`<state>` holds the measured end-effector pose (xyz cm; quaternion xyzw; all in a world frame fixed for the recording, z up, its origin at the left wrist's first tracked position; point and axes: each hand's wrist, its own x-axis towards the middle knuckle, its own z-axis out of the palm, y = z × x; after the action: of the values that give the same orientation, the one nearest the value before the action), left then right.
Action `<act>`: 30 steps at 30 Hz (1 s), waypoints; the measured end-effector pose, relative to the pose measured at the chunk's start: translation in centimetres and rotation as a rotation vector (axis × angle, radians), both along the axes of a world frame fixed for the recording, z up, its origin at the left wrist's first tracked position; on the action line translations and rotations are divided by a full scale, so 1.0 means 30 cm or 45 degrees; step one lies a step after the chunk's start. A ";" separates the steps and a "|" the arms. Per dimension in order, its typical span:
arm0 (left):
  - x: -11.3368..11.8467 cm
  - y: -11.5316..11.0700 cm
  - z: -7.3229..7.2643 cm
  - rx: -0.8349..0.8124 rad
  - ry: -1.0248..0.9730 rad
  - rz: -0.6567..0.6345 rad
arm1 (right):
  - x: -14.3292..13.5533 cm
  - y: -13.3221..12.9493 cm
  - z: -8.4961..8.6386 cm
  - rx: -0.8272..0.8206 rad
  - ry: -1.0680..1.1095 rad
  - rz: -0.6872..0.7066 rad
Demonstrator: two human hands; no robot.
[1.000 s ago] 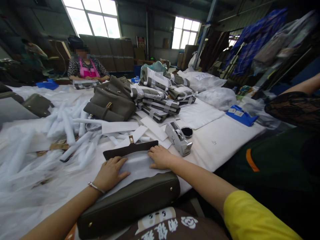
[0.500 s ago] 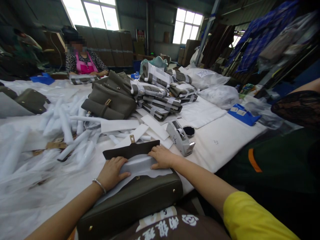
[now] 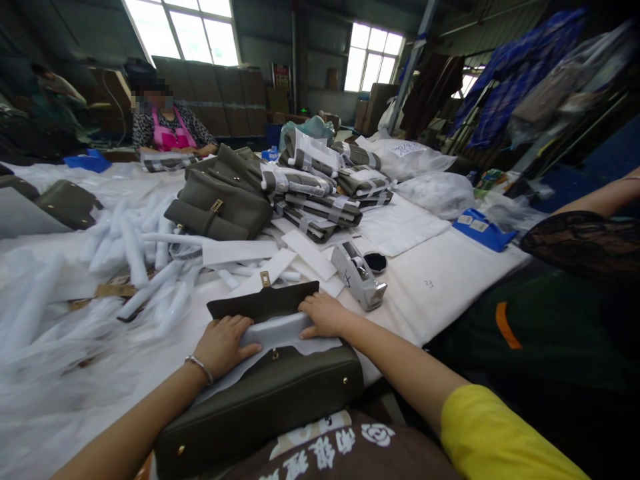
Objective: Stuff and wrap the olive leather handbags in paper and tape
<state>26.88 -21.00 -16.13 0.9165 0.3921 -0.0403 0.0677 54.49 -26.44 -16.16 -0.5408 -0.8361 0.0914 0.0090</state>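
Note:
An olive-green handbag [image 3: 270,393] lies at the near table edge against my apron, its flap [image 3: 265,300] with a gold clasp folded back away from me. A white sheet [image 3: 277,327] lies across its opening. My left hand [image 3: 225,343] grips the bag's left side where flap and sheet meet, fingers toward the flap and thumb on the sheet. On the right end, my right hand [image 3: 323,315] holds the flap's edge and the sheet in the same way. Some fingertips are hidden behind the edge.
A grey tape dispenser [image 3: 357,277] stands beyond my right hand. Olive bags [image 3: 225,200] and wrapped bundles [image 3: 320,180] are piled behind. White foam rolls [image 3: 133,247] and plastic cover the left. Across the table sits a person in a pink apron [image 3: 170,133]; another person's arm [image 3: 595,200] shows at right.
Both hands keep nearly the same hold on the handbag. At the right, the other person's arm has shifted slightly left and down. The view has moved a little.

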 end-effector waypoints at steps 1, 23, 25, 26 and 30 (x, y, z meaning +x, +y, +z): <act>-0.001 -0.004 0.000 0.017 0.012 0.013 | 0.001 -0.003 -0.004 0.016 0.008 -0.014; -0.083 0.020 0.126 0.023 -0.024 -0.193 | -0.015 -0.023 0.121 0.016 -0.233 -0.366; -0.041 0.008 0.155 -0.206 -0.133 -0.256 | -0.038 -0.026 0.152 0.069 -0.132 -0.151; -0.019 0.000 0.163 -0.333 -0.188 -0.290 | -0.050 -0.029 0.159 0.054 -0.039 -0.010; 0.039 -0.025 0.143 -0.681 -0.321 -0.355 | -0.086 -0.039 0.113 -0.149 0.302 0.321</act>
<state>28.06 -21.74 -11.84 0.9089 0.2269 -0.0370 0.3478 51.89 -27.62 -12.76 -0.4166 -0.8836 0.2036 0.0645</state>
